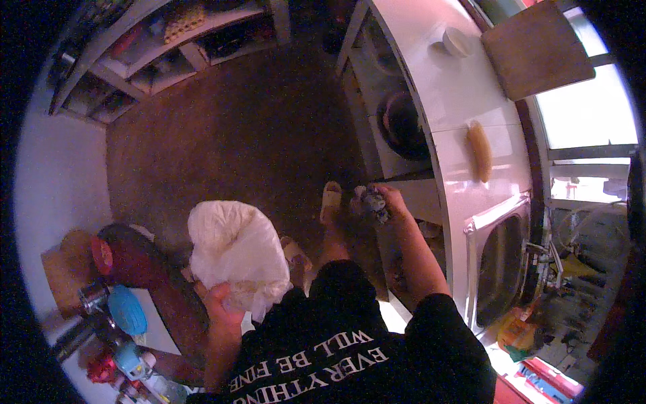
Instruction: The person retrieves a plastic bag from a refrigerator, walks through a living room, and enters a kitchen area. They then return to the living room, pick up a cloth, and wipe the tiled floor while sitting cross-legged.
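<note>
My left hand (222, 305) grips the gathered edge of a large pale bag (234, 242), seemingly of thin plastic or cloth, which hangs in front of me at the lower left. Away to the right, my right hand (392, 198) is closed around a crumpled grey bundle (372, 203), whose material I cannot tell. That bundle is held over the floor, beside the front of the white counter. Below my arms, a sandalled foot (330, 202) shows on the dark floor.
The white counter (439, 96) on the right bears a bowl (458, 42), a long yellowish object (479, 151) and a metal sink (497, 267). A wooden board (540, 53) leans by the window. A round-doored appliance (404, 126) sits underneath. Open shelves (146, 81) line the upper left; a blue basket (128, 310) is lower left.
</note>
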The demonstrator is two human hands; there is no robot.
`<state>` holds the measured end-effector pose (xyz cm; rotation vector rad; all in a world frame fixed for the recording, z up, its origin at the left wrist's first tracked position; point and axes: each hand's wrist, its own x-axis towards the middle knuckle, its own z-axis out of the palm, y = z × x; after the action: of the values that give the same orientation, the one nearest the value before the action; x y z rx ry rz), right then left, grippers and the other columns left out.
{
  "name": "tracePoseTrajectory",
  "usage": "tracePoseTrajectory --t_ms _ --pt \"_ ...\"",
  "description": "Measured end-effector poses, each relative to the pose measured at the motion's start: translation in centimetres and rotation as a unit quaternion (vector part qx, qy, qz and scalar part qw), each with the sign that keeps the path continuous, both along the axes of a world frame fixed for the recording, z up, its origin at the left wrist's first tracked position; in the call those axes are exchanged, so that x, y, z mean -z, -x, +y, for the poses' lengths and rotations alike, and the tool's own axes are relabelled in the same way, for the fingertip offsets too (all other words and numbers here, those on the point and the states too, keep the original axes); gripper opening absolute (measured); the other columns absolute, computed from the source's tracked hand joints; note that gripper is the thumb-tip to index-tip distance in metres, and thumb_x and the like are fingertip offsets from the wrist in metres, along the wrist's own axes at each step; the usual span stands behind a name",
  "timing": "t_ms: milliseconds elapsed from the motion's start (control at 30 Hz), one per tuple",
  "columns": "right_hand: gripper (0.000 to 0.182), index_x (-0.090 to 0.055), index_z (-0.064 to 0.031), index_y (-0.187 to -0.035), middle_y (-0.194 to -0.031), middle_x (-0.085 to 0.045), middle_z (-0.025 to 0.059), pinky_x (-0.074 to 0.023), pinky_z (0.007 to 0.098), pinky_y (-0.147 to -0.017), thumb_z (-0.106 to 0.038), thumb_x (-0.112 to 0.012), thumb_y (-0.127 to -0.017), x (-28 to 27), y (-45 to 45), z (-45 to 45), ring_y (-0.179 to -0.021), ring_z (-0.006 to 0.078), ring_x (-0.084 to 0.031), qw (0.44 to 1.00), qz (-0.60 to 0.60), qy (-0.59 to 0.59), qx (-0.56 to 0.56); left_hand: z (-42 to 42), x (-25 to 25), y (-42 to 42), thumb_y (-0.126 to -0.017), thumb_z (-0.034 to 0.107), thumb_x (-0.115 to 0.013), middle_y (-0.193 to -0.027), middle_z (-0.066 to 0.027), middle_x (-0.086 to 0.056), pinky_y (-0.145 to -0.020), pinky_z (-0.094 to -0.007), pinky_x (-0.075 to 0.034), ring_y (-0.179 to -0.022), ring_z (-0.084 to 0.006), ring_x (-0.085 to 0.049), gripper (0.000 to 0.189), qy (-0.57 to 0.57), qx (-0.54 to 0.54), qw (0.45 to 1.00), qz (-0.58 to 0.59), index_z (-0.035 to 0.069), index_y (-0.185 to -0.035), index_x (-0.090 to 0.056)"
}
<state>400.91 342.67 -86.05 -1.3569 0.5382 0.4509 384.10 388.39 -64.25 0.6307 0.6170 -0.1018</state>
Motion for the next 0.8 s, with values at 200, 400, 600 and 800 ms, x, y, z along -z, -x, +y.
tracePoseTrajectory --t_ms 200,400,600,800 --pt "0.036 -0.058 -0.0002 -0.103 -0.094 -0.062 0.0145 -0.0466 0.0357 -0.075 -0.028 -0.059 -0.080 14.7 -12.1 -9.2 -0.090 0.0296 -0.058 0.928 0.061 0.365 -0.046 -4.4 1.1 -9.1 -0.066 0.017 -0.055 -0.119 -0.0091 -0.049 -0.093 -0.0450 -0.041 -0.110 -0.0287 -0.048 0.065 -0.027 0.003 0.989 0.142 0.008 -0.128 -0.038" --pt "0.042 -0.054 -0.0017 -0.109 -0.098 -0.061 0.0186 -0.0462 0.0395 -0.079 -0.029 -0.061 -0.078 23.4 -20.7 -13.9 -0.097 0.0350 -0.057 0.805 0.062 0.590 -0.015 -8.6 6.2 -19.3 -0.067 0.018 -0.055 -0.117 -0.0093 -0.051 -0.092 -0.0439 -0.042 -0.108 -0.0279 -0.050 0.061 -0.074 0.009 0.972 0.223 0.007 -0.125 -0.040" --pt "0.040 -0.054 -0.0029 -0.106 -0.096 -0.061 0.0180 -0.0459 0.0414 -0.077 -0.030 -0.062 -0.077 24.3 -26.0 -12.3 -0.094 0.0350 -0.057 0.795 0.170 0.582 0.020 -10.3 10.8 -27.5 -0.068 0.019 -0.055 -0.114 -0.0095 -0.052 -0.090 -0.0429 -0.043 -0.106 -0.0270 -0.051 0.057 -0.089 0.062 0.958 0.265 0.007 -0.122 -0.042" --pt "0.037 -0.054 -0.0041 -0.102 -0.093 -0.061 0.0174 -0.0456 0.0432 -0.075 -0.030 -0.062 -0.076 22.4 -26.5 -11.4 -0.090 0.0350 -0.058 0.789 0.197 0.578 0.065 -11.3 12.0 -29.0 -0.068 0.020 -0.055 -0.111 -0.0097 -0.053 -0.089 -0.0419 -0.044 -0.104 -0.0262 -0.052 0.053 -0.106 0.110 0.956 0.249 0.007 -0.119 -0.045"
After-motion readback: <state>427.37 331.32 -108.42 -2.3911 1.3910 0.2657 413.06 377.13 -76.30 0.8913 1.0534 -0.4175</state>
